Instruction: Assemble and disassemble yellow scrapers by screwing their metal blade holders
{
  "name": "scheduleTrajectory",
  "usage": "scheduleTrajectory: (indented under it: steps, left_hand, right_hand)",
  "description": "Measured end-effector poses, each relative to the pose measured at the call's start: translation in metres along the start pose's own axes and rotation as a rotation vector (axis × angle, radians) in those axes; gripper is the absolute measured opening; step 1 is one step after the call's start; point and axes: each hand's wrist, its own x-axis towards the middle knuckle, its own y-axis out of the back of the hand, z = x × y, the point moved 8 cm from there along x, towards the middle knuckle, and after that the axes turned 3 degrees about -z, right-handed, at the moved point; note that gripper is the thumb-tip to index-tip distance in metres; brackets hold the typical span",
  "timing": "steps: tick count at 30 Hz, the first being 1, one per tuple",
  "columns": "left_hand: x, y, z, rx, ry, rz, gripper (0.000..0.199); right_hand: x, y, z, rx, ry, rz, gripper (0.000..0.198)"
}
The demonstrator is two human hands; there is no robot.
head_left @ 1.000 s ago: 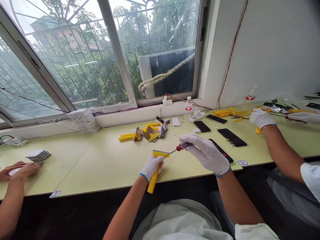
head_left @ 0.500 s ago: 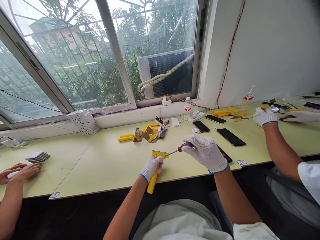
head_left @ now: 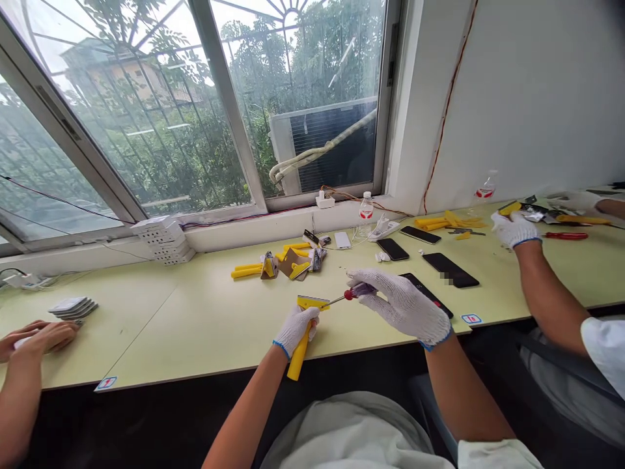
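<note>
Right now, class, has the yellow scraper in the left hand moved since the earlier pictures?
No: the yellow scraper shows no clear shift in any direction, judged against the table.

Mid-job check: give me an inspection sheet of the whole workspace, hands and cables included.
Surface: pale table, a seam running across it.
Job's things: yellow scraper; screwdriver directed at its head, exact tip contact too small to tell.
Clutter: phones, bottle, yellow parts, box stack.
Left hand: gloved, gripping the scraper.
Right hand: gloved, holding the screwdriver by its handle.
Cables: reddish wire up the wall; others along the sill.
Surroundings: window ahead; bare hands at left, another gloved hand at right.
</note>
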Motion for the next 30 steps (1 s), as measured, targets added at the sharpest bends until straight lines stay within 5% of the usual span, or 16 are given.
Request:
scheduleTrajectory:
  steps: [8, 21, 30]
  left_hand:
    - [0.000, 0.000, -0.002, -0.004, -0.002, 0.000, 0.029]
    - [0.000, 0.002, -0.002, -0.030, 0.005, 0.005, 0.026]
    - [0.002, 0.003, -0.004, -0.035, 0.012, 0.021, 0.027]
  right_hand:
    - [0.001, 0.000, 0.013, -0.220, -0.022, 0.105, 0.035]
    - [0.003, 0.004, 0.005, -0.036, -0.064, 0.001, 0.022]
    - [0.001, 0.007, 0.008, -0.311, -0.037, 0.112, 0.031]
